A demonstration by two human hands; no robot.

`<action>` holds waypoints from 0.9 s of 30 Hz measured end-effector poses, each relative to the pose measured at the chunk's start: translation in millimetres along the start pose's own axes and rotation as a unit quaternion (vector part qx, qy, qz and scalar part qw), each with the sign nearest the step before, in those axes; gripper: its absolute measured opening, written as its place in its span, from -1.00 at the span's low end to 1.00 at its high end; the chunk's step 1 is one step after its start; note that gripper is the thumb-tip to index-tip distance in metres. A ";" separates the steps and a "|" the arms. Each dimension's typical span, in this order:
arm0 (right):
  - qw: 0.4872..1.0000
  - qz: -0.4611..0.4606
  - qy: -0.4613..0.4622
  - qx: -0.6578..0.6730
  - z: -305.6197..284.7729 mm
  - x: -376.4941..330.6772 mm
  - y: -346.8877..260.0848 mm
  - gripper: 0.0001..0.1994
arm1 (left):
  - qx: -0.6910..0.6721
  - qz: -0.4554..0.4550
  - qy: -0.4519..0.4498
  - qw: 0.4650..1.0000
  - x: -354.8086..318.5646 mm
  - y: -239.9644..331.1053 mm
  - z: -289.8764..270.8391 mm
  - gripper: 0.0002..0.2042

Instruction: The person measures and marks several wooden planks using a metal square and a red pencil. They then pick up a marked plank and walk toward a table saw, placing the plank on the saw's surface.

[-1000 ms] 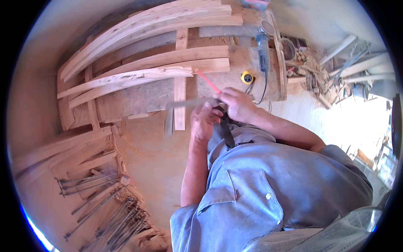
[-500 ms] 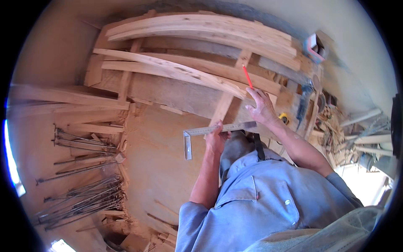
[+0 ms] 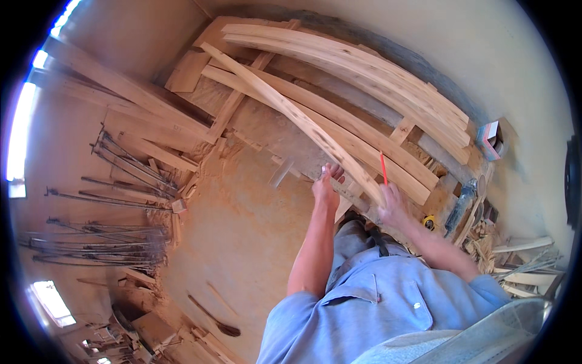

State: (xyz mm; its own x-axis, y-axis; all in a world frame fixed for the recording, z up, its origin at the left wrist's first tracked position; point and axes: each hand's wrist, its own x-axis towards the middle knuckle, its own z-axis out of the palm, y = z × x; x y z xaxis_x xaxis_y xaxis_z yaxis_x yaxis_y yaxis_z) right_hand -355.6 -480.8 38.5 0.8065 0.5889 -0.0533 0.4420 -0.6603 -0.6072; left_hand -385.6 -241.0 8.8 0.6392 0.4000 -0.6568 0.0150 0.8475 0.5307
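My left hand point(image 3: 327, 185) is closed around a metal try square point(image 3: 282, 172), whose short arm sticks out to the left, blurred. The square's longer part runs behind my fingers towards the right. My right hand point(image 3: 394, 207) is closed at the near end of a long, narrow wooden strip point(image 3: 297, 115), with a red pencil point(image 3: 384, 168) pointing up from its fingers. The strip slants from my hand across the other boards to the far left. Its knotty, dark-marked face shows. Motion smears the right fingers slightly.
Curved boards point(image 3: 357, 76) and straighter planks point(image 3: 339, 130) lie on the bench. A yellow tape measure point(image 3: 429, 222), a dark power tool point(image 3: 462, 206) and a small box point(image 3: 490, 141) are at the right. Several bar clamps point(image 3: 97, 242) line the left, and a brush point(image 3: 225, 327) lies on the floor.
My right hand has come down onto the strip's near end, and the strip now slants more steeply towards me. The square in my left hand has tilted. The whole view has turned.
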 end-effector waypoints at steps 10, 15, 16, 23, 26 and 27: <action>0.996 0.030 -0.076 -0.040 -32.2 -152.1 78.1 -0.44 | 0.071 -0.029 0.215 0.974 -59.4 -79.1 21.7 -0.65; 0.997 -0.006 -0.061 -0.037 -30.5 -166.0 105.0 -0.50 | 0.040 -0.008 0.171 0.984 -90.2 -113.7 -6.3 -0.62; 0.997 0.028 -0.068 -0.013 -23.1 -164.2 101.4 -0.50 | -0.029 -0.016 0.158 0.987 -98.1 -109.6 -11.5 -0.61; 0.993 -0.078 -0.087 0.033 31.5 -75.6 27.2 -0.47 | -0.233 0.095 0.116 0.961 -120.5 -76.6 -97.1 -0.64; 0.986 -0.023 -0.102 0.133 27.7 -50.9 19.8 -0.49 | -0.245 0.167 0.109 0.949 -133.7 -70.0 -97.9 -0.77; 0.980 0.008 -0.097 0.177 25.4 -51.8 20.4 -0.50 | -0.256 0.179 0.112 0.943 -134.7 -69.7 -102.2 -0.80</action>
State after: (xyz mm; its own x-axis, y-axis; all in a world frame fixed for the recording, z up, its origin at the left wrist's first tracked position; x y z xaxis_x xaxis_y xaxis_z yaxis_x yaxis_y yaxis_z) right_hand -398.3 -512.9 8.7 0.7076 0.6797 -0.1929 0.2394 -0.4875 -0.8397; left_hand -551.3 -318.2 5.6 0.3530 0.7083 -0.6113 -0.5815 0.6779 0.4498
